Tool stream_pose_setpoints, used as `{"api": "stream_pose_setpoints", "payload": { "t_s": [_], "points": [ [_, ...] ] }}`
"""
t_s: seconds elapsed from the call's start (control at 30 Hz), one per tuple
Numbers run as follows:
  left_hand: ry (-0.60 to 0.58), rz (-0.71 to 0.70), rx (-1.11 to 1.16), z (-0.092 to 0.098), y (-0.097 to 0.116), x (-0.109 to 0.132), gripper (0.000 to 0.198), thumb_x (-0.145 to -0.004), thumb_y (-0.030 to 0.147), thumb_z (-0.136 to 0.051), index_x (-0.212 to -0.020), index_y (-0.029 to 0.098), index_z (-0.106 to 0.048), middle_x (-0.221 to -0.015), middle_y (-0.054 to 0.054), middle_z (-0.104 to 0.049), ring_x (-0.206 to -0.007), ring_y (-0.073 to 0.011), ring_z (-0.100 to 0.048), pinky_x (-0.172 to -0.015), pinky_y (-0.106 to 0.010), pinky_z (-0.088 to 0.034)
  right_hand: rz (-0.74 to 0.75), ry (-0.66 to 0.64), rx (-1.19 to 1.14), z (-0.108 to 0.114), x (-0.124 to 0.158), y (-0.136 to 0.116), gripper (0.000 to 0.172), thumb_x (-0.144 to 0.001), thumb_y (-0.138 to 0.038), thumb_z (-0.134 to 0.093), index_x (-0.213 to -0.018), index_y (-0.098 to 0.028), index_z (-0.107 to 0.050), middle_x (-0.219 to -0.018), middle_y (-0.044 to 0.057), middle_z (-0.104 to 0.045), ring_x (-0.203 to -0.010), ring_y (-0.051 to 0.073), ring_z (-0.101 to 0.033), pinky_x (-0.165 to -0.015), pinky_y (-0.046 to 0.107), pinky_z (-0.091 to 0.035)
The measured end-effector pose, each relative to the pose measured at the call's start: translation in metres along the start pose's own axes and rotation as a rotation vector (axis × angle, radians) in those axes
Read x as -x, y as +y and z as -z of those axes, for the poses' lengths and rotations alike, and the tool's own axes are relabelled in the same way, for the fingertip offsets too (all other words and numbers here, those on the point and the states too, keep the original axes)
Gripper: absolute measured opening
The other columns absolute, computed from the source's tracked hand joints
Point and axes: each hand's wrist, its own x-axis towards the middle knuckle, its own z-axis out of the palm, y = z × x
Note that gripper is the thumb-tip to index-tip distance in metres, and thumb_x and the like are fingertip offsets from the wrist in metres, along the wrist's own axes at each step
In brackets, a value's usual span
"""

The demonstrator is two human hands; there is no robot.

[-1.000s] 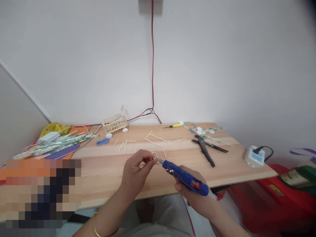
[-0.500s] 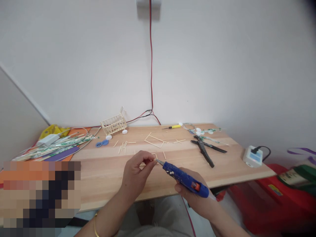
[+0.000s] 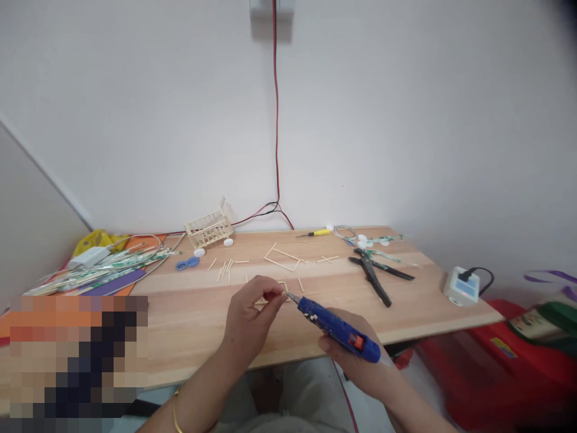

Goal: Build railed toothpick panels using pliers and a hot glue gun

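Observation:
A blue hot glue gun (image 3: 339,328) is gripped in my right hand (image 3: 356,361), its metal nozzle pointing left and up. My left hand (image 3: 252,313) is closed in a pinch, thumb against fingertips, right at the nozzle tip. A thin wooden stick (image 3: 285,290) shows at those fingertips, mostly hidden by them. Just behind the left hand lie short wooden sticks (image 3: 300,284). Farther back, a frame of sticks (image 3: 282,260) and a few crossed sticks (image 3: 327,259) rest on the wooden table (image 3: 189,337).
A small stick-built cart (image 3: 208,230) with white wheels stands at the back left, near blue bottle caps (image 3: 187,263). Wrapped sticks (image 3: 112,264) pile up at left. Black-handled cutters (image 3: 372,276), a yellow screwdriver (image 3: 321,232) and a white socket box (image 3: 462,287) lie to the right.

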Motion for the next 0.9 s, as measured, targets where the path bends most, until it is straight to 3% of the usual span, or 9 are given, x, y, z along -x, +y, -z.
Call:
{"api": "stream_pose_setpoints", "payload": {
  "t_s": [0.13,0.27,0.4,0.53,0.67,0.9],
  "points": [
    [0.027,-0.028,-0.011,0.002,0.002,-0.003,0.007,-0.081,0.017,-0.060,-0.075,0.019,-0.063,-0.076,-0.002,-0.063,-0.073,-0.0142,-0.056,-0.068,-0.025,-0.043,-0.008,-0.019,0.008,0.002,0.000,-0.004,0.029,-0.080,-0.035,-0.057,-0.062,-0.020,-0.041,-0.060,-0.003,-0.047,-0.056,0.012,-0.044,-0.053,0.024,-0.031],
    [0.052,0.069,0.053,0.005,0.002,-0.006,0.007,-0.079,0.019,-0.064,-0.073,0.019,-0.064,-0.075,-0.001,-0.063,-0.073,-0.0142,-0.056,-0.069,-0.024,-0.042,0.006,-0.014,0.010,0.002,0.000,-0.003,0.031,-0.081,-0.036,-0.058,-0.062,-0.020,-0.040,-0.059,-0.004,-0.045,-0.055,0.011,-0.042,-0.052,0.024,-0.030],
    [0.066,0.324,0.370,0.006,-0.002,-0.008,0.006,-0.073,0.021,-0.071,-0.073,0.018,-0.067,-0.073,0.000,-0.063,-0.069,-0.0115,-0.053,-0.065,-0.022,-0.041,0.055,0.004,-0.053,0.002,-0.001,0.000,0.025,-0.081,-0.037,-0.058,-0.067,-0.020,-0.046,-0.062,-0.003,-0.048,-0.056,0.012,-0.044,-0.053,0.024,-0.032],
    [0.066,0.528,0.762,0.005,-0.002,-0.010,0.013,-0.068,0.022,-0.076,-0.073,0.015,-0.067,-0.067,0.001,-0.059,-0.062,-0.0082,-0.052,-0.060,-0.019,-0.044,0.168,0.024,-0.151,0.003,0.000,0.000,0.017,-0.082,-0.037,-0.059,-0.089,-0.021,-0.057,-0.081,0.002,-0.058,-0.071,0.017,-0.054,-0.061,0.027,-0.040],
    [0.031,0.658,0.974,0.006,0.003,-0.013,0.016,-0.069,0.022,-0.077,-0.074,0.013,-0.065,-0.063,0.001,-0.057,-0.058,-0.0070,-0.052,-0.057,-0.018,-0.048,0.240,0.050,-0.110,0.002,0.001,-0.002,0.013,-0.081,-0.034,-0.060,-0.085,-0.022,-0.057,-0.081,0.001,-0.057,-0.073,0.016,-0.054,-0.064,0.028,-0.039],
    [0.007,0.754,1.164,0.004,0.010,-0.014,0.015,-0.070,0.018,-0.075,-0.073,0.012,-0.063,-0.064,0.001,-0.058,-0.055,-0.0050,-0.053,-0.052,-0.015,-0.049,0.190,0.081,0.003,-0.002,0.000,-0.005,0.016,-0.078,-0.033,-0.061,-0.074,-0.021,-0.051,-0.072,-0.002,-0.052,-0.063,0.014,-0.049,-0.057,0.026,-0.034]
  ]
}}
